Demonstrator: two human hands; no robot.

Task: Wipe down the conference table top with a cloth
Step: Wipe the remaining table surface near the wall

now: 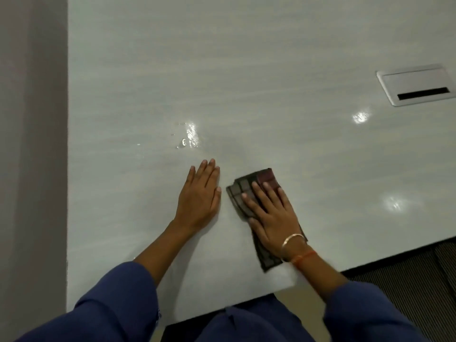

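Head view. Looks down on a pale, glossy surface (246, 70) filling most of the frame. Presses the right hand (269, 213) flat, fingers straight and slightly spread, on a dark checked cloth (243, 185) just off centre at 5 o'clock (folded, with one reddish panel at its far end). Grips nothing with that hand; only bears down. Cloth flat on the surface, reaching from beyond the fingertips back under the wrist, near the front edge. Rests the left hand (199, 193) palm down on the bare surface at 7 o'clock, fingers straight and close together, just beside the cloth without touching it. Wears a gold bangle (292, 239) and an orange thread (304, 256) on the right wrist, blue sleeves (118, 299) on both arms. Shows a small wet patch (190, 137) with droplets at 12 o'clock from the left hand, near but apart. Shows a metal cable hatch (417, 83) with a dark slot, set into the surface at 2 o'clock, well apart from both hands. Takes in dark ribbed carpet (407, 280) at 4 o'clock and a grey strip (32, 144) past the surface edge at 9 o'clock (wall or floor, cannot tell).
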